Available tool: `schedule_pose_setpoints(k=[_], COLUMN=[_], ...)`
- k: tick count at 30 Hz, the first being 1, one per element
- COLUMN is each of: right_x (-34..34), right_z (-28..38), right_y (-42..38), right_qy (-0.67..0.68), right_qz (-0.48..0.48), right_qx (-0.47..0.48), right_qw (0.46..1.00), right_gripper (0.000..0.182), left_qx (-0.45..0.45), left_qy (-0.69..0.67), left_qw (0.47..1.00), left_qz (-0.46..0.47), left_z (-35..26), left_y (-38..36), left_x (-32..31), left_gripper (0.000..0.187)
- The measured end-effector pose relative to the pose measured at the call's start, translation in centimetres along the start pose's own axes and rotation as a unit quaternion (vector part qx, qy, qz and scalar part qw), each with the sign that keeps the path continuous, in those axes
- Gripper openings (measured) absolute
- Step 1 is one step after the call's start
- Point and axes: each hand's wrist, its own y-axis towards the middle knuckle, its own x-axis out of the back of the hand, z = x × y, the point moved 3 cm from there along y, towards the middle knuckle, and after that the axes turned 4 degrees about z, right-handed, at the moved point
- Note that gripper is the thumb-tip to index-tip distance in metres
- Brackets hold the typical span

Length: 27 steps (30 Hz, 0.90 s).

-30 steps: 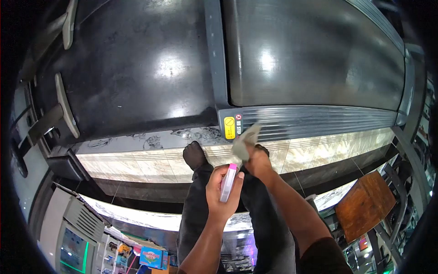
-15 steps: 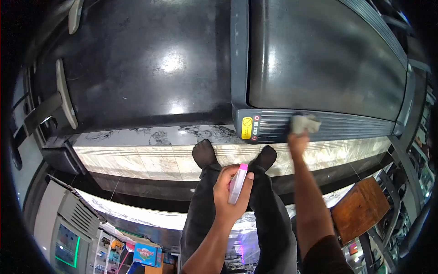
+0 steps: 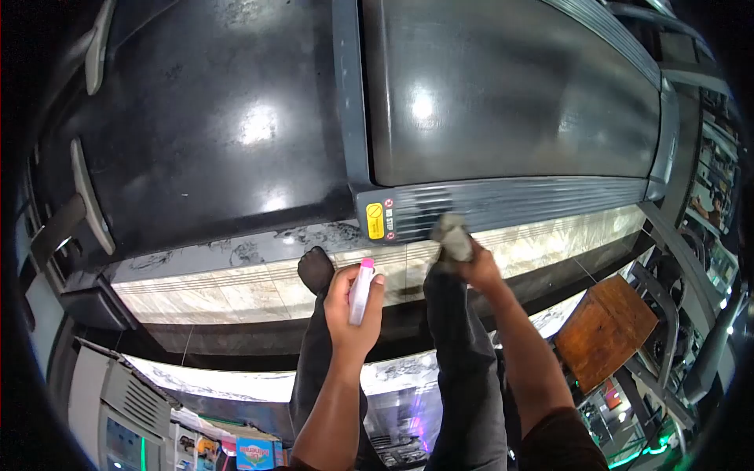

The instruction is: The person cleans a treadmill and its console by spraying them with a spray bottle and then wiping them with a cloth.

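My left hand [image 3: 350,308] is wrapped round a small translucent bottle [image 3: 360,295] with a pink cap, above the step. Bunched in my right hand [image 3: 481,268] is a pale grey cloth [image 3: 454,238], close to the front edge of a ribbed grey end cover [image 3: 503,206] of a treadmill. Motion blurs the cloth, and I cannot tell whether it touches the cover. A yellow warning label [image 3: 375,220] shows at the cover's left end. Behind the cover lies the black treadmill belt [image 3: 510,102].
A dark flat surface [image 3: 212,141] extends at the left. My feet in dark socks, one [image 3: 316,271] plainly visible, are at the marble-patterned step [image 3: 236,294]. A brown wooden board [image 3: 605,334] lies at the right, a blue box [image 3: 255,454] at the bottom left.
The view has shifted, so the treadmill appears further left. My right hand has moved the cloth left and toward me along the cover. My left hand still holds the bottle.
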Motion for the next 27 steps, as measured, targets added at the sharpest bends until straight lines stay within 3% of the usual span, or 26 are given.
schedule_pose_setpoints(k=[4, 7, 8, 11, 14, 15, 18, 19, 20, 21, 22, 23, 25, 27], right_x=[10.2, 18.8, 21.6, 28.8, 28.1, 24.6, 10.1, 6.7, 4.4, 1.6, 0.5, 1.1, 3.5, 8.9], right_z=[-5.4, -11.4, -12.5, -17.3, -22.9, -22.2, -20.5, -16.0, -12.3, -11.7, -9.4, -6.8, -7.7, -14.7], right_y=[2.8, 5.5, 6.1, 8.2, 10.0, 10.8, 8.9, 7.3, 6.0, 4.5, 3.2, 2.5, 1.8, 3.6], right_qy=[-0.152, -0.247, -0.273, -0.302, -0.234, -0.285, -0.217, -0.200, -0.116, -0.098, -0.124, -0.147, -0.126, -0.138], right_qz=[-0.108, -0.178, -0.210, -0.288, -0.265, -0.209, -0.300, -0.293, -0.145, -0.102, -0.064, 0.112, 0.111, 0.006], right_qx=[0.049, 0.066, 0.036, -0.062, -0.167, -0.219, 0.101, 0.095, -0.071, 0.015, 0.086, -0.002, 0.080, 0.014], right_qw=[0.981, 0.950, 0.938, 0.907, 0.920, 0.909, 0.924, 0.930, 0.980, 0.990, 0.987, 0.983, 0.983, 0.990], right_gripper=[0.050, 0.051, 0.050, 0.051, 0.052, 0.051, 0.065, 0.070, 0.069, 0.071, 0.071, 0.070, 0.064, 0.049], left_qx=[-0.094, -0.014, -0.002, 0.046, 0.038, 0.025, -0.009, -0.025, -0.024, -0.012, 0.000, 0.012, 0.005, 0.009], left_qy=[0.080, 0.106, 0.054, 0.073, 0.096, 0.109, 0.159, 0.168, 0.162, 0.157, 0.153, 0.148, 0.148, 0.149], left_qw=[0.992, 0.994, 0.999, 0.996, 0.994, 0.993, 0.986, 0.984, 0.985, 0.986, 0.987, 0.988, 0.988, 0.988], left_qz=[-0.018, 0.002, -0.003, 0.006, 0.027, 0.036, 0.056, 0.053, 0.049, 0.048, 0.048, 0.046, 0.049, 0.045], left_z=[-1.2, 0.9, 0.8, 2.3, 4.1, 4.2, 4.2, 4.4, 5.0, 4.6, 4.0, 3.7, 4.4, 4.5], left_y=[-0.1, -1.5, -1.9, -3.0, -3.8, -3.9, -3.2, -2.6, -2.3, -2.1, -1.8, -1.6, -1.5, -1.3], left_x=[-2.4, -4.5, -5.5, -7.4, -8.3, -8.6, -9.0, -9.1, -9.0, -9.3, -9.7, -9.8, -9.4, -9.0], left_gripper=[0.020, 0.018, 0.018, 0.018, 0.019, 0.020, 0.020, 0.020, 0.020, 0.020, 0.020, 0.020, 0.020, 0.019])
